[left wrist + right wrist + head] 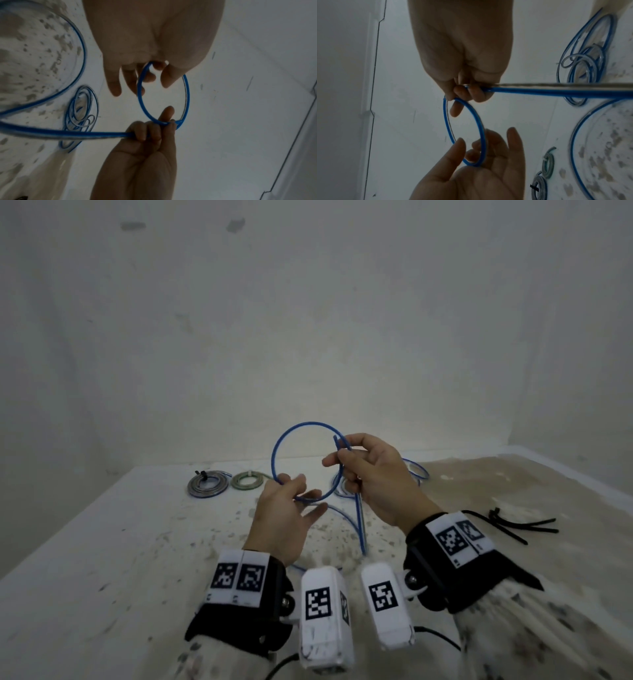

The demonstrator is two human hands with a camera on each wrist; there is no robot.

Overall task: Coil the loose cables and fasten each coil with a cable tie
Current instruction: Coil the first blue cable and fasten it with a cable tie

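Note:
A blue cable (301, 424) forms one round loop held upright above the table. My right hand (342, 460) pinches the spot where the loop crosses itself, with the short cable end sticking up past the thumb; in the right wrist view its fingers (464, 94) curl round the cable (556, 91). My left hand (301, 491) holds the loop's lower left, a finger hooked round it and the thumb alongside. From the right hand the cable trails down to the table and joins loose blue turns (416, 470).
Two tied coils lie at the back left of the stained white table (137, 542): a grey one (208, 483) and a green one (247, 480). Black cable ties (513, 525) lie to the right, near my right wrist. A white wall stands behind.

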